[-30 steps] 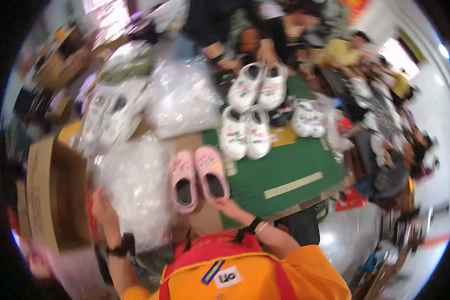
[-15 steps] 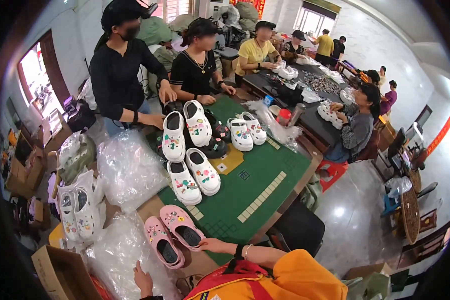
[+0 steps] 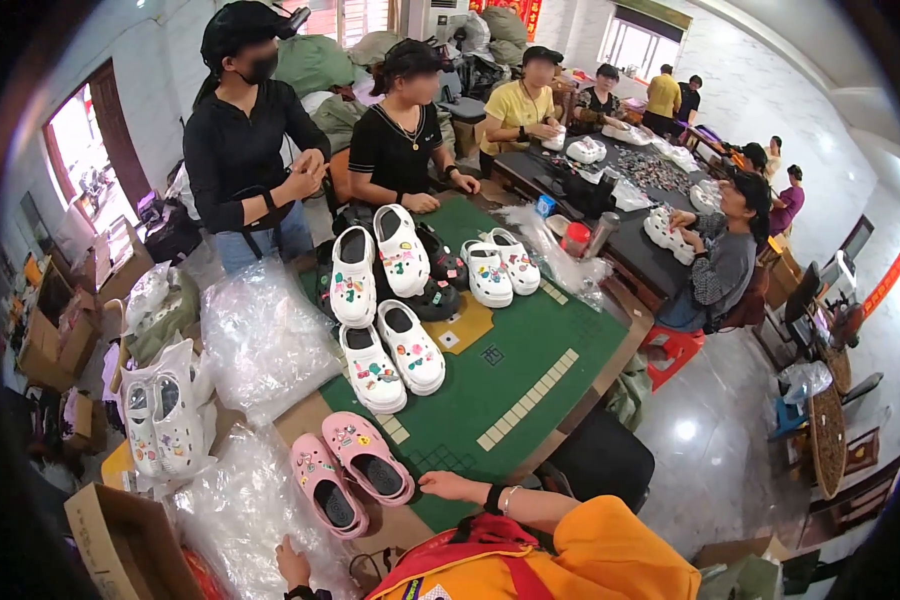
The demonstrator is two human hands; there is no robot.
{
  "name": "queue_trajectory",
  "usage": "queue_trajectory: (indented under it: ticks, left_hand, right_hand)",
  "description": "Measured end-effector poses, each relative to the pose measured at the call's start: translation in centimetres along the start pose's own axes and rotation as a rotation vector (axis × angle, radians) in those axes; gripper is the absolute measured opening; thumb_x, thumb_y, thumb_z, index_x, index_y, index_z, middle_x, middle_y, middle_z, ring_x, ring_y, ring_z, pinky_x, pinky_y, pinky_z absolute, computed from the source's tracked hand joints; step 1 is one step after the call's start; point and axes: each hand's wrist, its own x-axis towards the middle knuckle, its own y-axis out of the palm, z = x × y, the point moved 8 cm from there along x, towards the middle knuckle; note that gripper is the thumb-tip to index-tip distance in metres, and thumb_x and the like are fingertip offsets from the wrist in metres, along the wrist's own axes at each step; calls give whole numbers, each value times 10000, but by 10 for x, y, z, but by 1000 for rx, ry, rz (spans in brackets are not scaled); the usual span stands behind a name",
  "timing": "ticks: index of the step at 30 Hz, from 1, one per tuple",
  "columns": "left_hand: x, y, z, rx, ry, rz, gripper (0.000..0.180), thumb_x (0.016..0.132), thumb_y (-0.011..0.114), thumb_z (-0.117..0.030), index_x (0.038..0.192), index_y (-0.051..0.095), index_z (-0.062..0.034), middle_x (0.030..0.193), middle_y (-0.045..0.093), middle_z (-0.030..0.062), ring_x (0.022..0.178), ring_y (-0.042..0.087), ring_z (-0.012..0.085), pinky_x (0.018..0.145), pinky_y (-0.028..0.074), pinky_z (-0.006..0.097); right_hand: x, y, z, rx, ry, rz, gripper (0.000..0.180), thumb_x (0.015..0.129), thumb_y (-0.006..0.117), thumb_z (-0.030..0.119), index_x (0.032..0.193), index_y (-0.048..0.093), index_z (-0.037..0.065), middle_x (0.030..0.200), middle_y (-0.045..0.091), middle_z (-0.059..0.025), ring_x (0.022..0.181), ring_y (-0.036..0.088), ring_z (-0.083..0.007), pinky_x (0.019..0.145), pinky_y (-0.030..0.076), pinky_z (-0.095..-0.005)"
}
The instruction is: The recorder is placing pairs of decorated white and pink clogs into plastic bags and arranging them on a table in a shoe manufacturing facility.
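Observation:
A pair of pink clogs (image 3: 375, 474) with colourful charms lies at the near left edge of the green table mat. My right hand (image 3: 452, 487) is just right of the nearer heel, apart from it, fingers loosely bent and holding nothing. Low in the picture, my left hand (image 3: 292, 563) lies against clear plastic bags (image 3: 238, 500), its fingers partly extended; no grip on the plastic shows. Beyond the pink pair, white charm-covered clogs (image 3: 411, 347) stand grouped, some resting on black clogs (image 3: 436, 299). Another white pair (image 3: 489, 274) sits to their right.
White clogs in a clear bag (image 3: 160, 425) stand left, above an open cardboard box (image 3: 130, 545). Cream tiles (image 3: 527, 398) line the green mat (image 3: 490, 440). A black chair (image 3: 600, 460) stands at right. Several co-workers are around the tables, one in black (image 3: 255, 165) across from me.
My right hand has let go of the pink clog's heel and moved slightly right. My left hand has shifted slightly lower. The co-worker in black has drawn both hands back from the clogs, bringing them together.

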Motion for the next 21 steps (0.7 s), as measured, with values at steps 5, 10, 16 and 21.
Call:
queue_trajectory:
  ticks: [5, 10, 16, 21]
  left_hand:
    - [-1, 1, 0, -48, -2, -21, 510, 668, 549, -52, 1160, 420, -90, 1080, 435, 183, 973, 451, 367, 803, 394, 428]
    - [5, 6, 1, -63, -47, 0, 519, 662, 547, -57, 1165, 423, -82, 1080, 437, 193, 980, 449, 373, 821, 392, 414]
    - [7, 6, 1, -75, -9, -13, 529, 649, 531, -41, 1166, 425, -32, 1046, 445, 216, 949, 468, 374, 829, 391, 387]
    - [9, 7, 0, -72, -23, 0, 517, 654, 539, -31, 1158, 427, -34, 1037, 443, 208, 947, 466, 373, 826, 391, 382]
  right_hand:
    - [6, 7, 4, 46, -15, 33, 376, 820, 495, 253, 1110, 499, 12, 1057, 552, -127, 986, 513, -219, 843, 391, -307]
    - [15, 5, -1, 43, -15, 6, 389, 809, 503, 280, 1092, 511, 13, 1051, 560, -132, 970, 526, -232, 822, 403, -314]
    - [15, 0, 0, 71, -15, 1, 412, 799, 514, 317, 1078, 521, 14, 1042, 567, -138, 947, 540, -246, 793, 417, -322]
    - [23, 4, -5, 24, -48, 5, 415, 806, 507, 320, 1087, 518, 15, 1039, 567, -136, 945, 539, -248, 792, 417, -317]
